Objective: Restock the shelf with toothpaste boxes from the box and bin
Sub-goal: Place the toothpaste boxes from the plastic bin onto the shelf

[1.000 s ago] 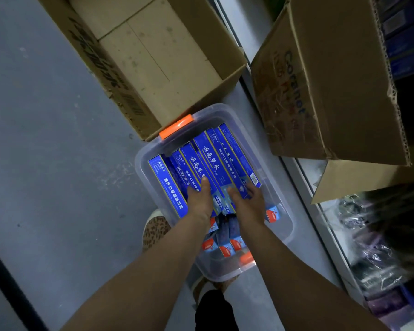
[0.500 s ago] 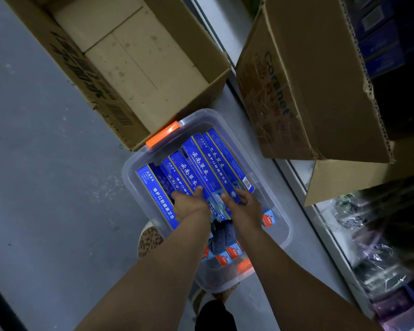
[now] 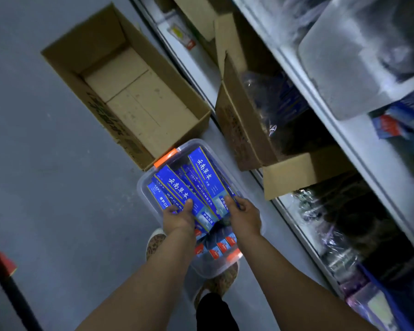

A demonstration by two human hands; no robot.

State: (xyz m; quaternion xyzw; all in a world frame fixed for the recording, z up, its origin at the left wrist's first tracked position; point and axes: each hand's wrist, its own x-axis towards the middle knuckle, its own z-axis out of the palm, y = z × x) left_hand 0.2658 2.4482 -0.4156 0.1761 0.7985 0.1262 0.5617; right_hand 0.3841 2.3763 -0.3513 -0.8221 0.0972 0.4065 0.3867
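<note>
Currently my left hand (image 3: 177, 217) and right hand (image 3: 245, 217) clasp a fan of toothpaste boxes (image 3: 189, 189) above the bin (image 3: 144, 187); cardboard box (image 3: 120, 91) emptied, shelving pending

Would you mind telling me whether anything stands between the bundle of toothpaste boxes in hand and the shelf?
Possibly: the tilted cardboard box juts from the shelf right of the toothpaste boxes held by the left hand and right hand.
</note>
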